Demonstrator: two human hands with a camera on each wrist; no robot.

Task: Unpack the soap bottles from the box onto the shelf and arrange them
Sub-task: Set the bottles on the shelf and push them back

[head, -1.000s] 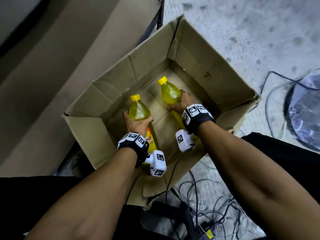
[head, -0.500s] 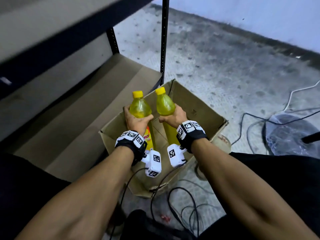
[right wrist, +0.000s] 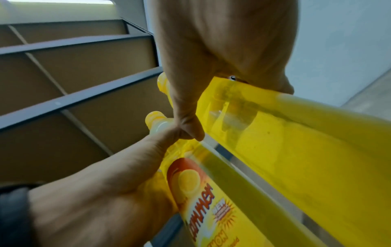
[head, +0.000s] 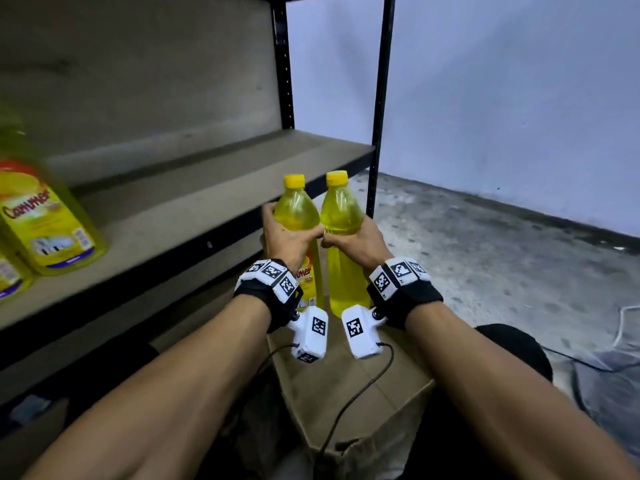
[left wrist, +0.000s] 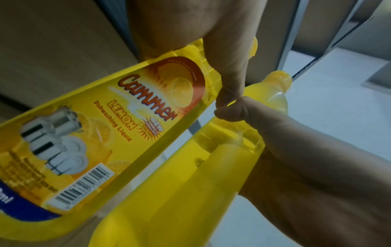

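Lifted both bottles clear of the box [head: 349,393] since a second ago, now up at shelf height, upright and touching side by side. Left hand [head: 289,239] wrapped round the labelled bottle [head: 296,216], right hand [head: 353,239] curled round the plain-sided one [head: 341,216]. Probably just needs carrying over and setting down. Further off, shelf board [head: 180,230] with more soap bottles [head: 45,223] standing at its left end, then grey floor [head: 485,244] and pale wall [head: 502,98].

The head camera looks forward and down over both forearms toward the grey metal shelf [head: 194,216], while each wrist camera, close in, faces upward along its yellow plastic soap bottle [left wrist: 131,117], all three sharing the bottles.
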